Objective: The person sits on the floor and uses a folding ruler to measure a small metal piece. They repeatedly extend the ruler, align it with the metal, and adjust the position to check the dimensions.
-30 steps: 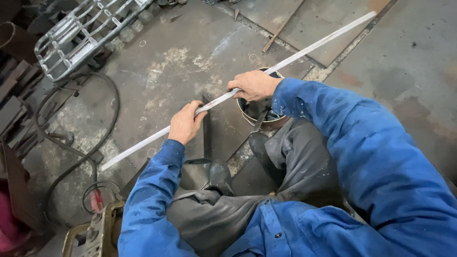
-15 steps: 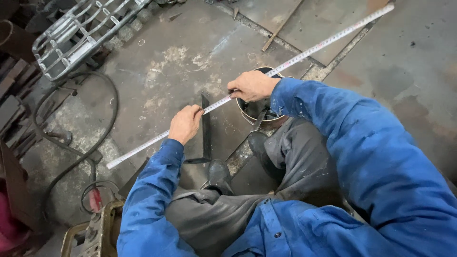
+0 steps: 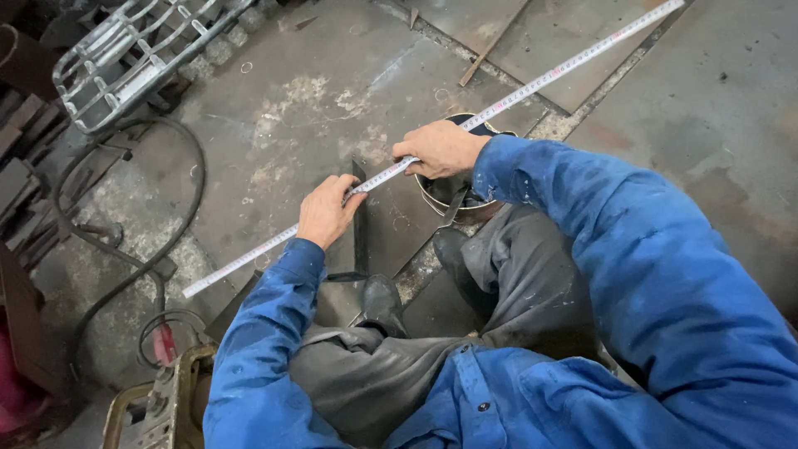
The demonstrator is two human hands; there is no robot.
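The person sat low over a dirty metal floor (image 3: 332, 91) and wore a blue jacket and grey trousers. Both hands held a long white measuring tape (image 3: 532, 83). The tape ran in a slanted line from the lower left of the view up to the top right corner, just above the floor.

The left hand (image 3: 326, 212) was on the tape near its lower end. Its fingers (image 3: 347, 189) were curled together and clamped on the tape. The right hand (image 3: 439, 148) was a bit farther up the tape. Its fingers were bent down and pinched the tape too. The two hands were near each other but did not touch.

Under the tape, between the hands, a dark flat metal bar (image 3: 360, 220) stood up on its thin edge on the floor. The left hand was just beside it. I could not tell if the hand touched it.

A round metal bucket (image 3: 453, 199) sat right under the right hand, beside the person's knee. A black boot (image 3: 381, 303) was near the bottom end of the bar.

A black cable (image 3: 170, 241) curved across the floor on the left. A shiny silver grate (image 3: 125, 50) lay at the top left. A thin rusty rod (image 3: 490, 46) lay on the floor near the top.
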